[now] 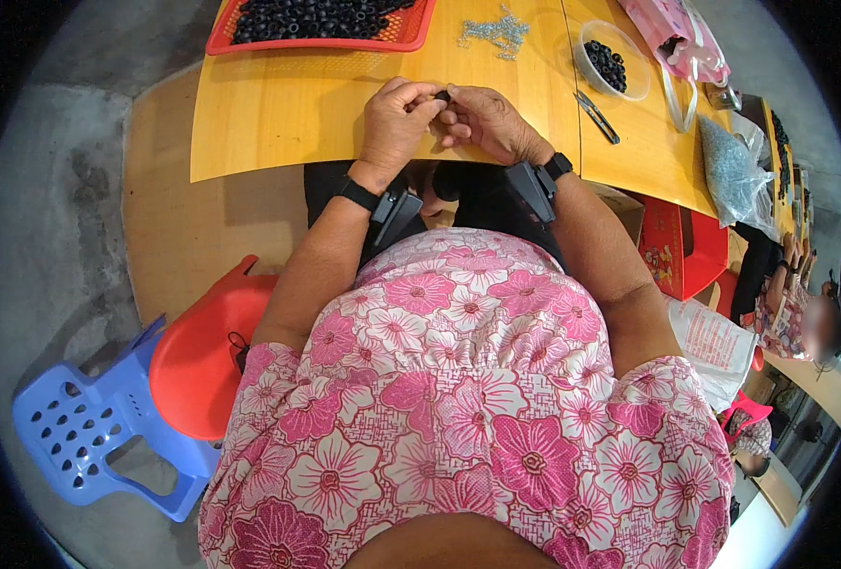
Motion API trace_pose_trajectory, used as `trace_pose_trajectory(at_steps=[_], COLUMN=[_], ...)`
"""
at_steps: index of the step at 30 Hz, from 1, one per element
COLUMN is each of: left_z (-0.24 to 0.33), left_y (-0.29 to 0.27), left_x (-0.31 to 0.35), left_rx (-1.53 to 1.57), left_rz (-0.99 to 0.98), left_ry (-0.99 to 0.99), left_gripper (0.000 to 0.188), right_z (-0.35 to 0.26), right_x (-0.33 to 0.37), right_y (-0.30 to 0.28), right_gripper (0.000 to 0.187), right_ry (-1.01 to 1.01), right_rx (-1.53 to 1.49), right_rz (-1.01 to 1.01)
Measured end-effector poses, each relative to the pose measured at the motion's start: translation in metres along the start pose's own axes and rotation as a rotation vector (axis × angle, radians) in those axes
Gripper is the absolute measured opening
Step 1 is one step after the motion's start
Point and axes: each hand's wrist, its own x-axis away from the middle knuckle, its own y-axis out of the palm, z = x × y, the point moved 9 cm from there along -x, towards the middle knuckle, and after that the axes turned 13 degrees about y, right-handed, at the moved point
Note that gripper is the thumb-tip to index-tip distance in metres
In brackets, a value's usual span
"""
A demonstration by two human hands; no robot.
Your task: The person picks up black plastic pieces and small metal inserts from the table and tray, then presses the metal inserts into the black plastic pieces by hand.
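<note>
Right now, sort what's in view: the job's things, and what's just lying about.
Likely the job's:
- small black piece, held
- red basket of black rings
- clear plastic tub of black rings
- small clear pieces

Apparently lying about:
- blue plastic seat
- pink handled bag

No text could be read with certainty. Print showed in two places. The white sack [712, 343], beside the person's right arm [620, 266], carried several lines of red print across its face; they were small, slanted and blurred, so their characters could not be told apart. The red box [664, 248], below the edge of the worktop [288, 123], bore yellowish and pale printed marks on its near side, and whether these were characters or only a picture could not be told. The pink bag [672, 33] had pale and darker patches, too unclear to tell as lettering or pattern.
</note>
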Motion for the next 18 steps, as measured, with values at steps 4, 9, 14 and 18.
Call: trace_pose_trajectory(at_steps=[4, 9, 14, 18], left_z=[0.0053, 0.0046, 0.0068, 0.0052], left_y=[-0.0020, -0.0040, -0.0030, -0.0018], left_x=[-0.0009, 0.0010, 0.0004, 0.0006], left_rx=[-0.076, -0.107, -0.168, -0.134], left_rz=[0.007, 0.032, 0.037, 0.021], left_ry=[0.056, 0.055, 0.070, 0.046], left_gripper=[0.015, 0.015, 0.016, 0.016], right_z=[0.0005, 0.0022, 0.0040, -0.0011], right_x=[-0.0020, -0.0064, -0.0050, 0.0024], right_y=[0.0002, 0.0021, 0.0022, 0.0080], right_gripper=[0.039, 0.040, 0.040, 0.036], right_ry=[0.051, 0.080, 0.068, -0.001], right_rx=[0.055, 0.068, 0.086, 0.045], right_rz=[-0.035, -0.090, -0.096, -0.014])
